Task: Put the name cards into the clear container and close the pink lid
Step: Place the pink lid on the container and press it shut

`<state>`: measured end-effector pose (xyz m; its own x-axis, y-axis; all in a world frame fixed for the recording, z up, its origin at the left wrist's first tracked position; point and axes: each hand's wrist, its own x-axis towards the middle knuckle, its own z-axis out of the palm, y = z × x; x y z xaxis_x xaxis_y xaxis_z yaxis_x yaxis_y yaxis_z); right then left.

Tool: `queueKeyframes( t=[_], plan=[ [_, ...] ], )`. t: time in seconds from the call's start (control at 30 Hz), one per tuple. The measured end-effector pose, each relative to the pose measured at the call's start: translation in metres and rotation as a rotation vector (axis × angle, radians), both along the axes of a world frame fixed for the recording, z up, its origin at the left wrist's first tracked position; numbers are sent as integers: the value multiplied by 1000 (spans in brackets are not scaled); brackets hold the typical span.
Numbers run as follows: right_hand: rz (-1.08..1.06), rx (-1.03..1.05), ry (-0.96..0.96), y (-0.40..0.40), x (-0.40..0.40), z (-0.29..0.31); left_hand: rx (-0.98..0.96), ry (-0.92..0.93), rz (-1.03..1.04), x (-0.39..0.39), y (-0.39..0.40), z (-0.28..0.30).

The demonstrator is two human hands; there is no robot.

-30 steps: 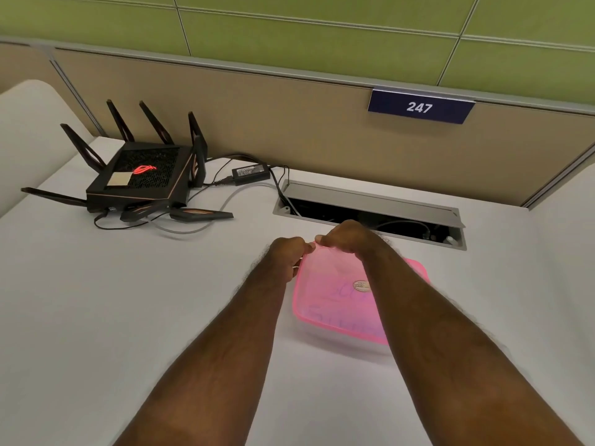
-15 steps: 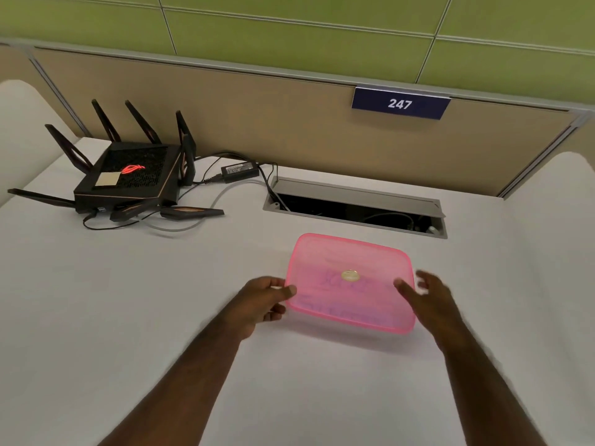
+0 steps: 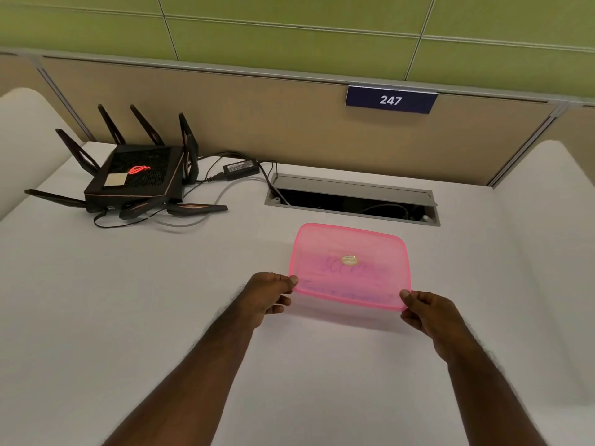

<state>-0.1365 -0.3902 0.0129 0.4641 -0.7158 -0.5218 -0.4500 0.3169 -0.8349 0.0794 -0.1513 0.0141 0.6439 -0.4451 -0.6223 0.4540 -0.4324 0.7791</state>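
Note:
The pink lid lies flat on top of the clear container, whose see-through wall shows just under the lid's near edge. Name cards with blue writing show faintly through the lid. A small gold sticker sits at the lid's centre. My left hand pinches the near left corner of the lid, thumb on top. My right hand pinches the near right corner the same way.
A black router with several antennas stands at the back left, its cables and power brick trailing to an open cable hatch just behind the container. A partition with a "247" sign closes the back of the white desk.
Both hands came back from the lid's far edge to its near corners. The right hand, open and apart half a second ago, now grips the near right corner.

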Motion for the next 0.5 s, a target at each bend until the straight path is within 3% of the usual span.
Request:
queueKeyframes(
  t=[0.2,0.5],
  plan=[
    [5,-12,-23,21,0,7,-39,-27,-15,-3,18,5],
    [130,-27,-21,96,4,12,-69,-60,-20,0,117,4]
  ],
)
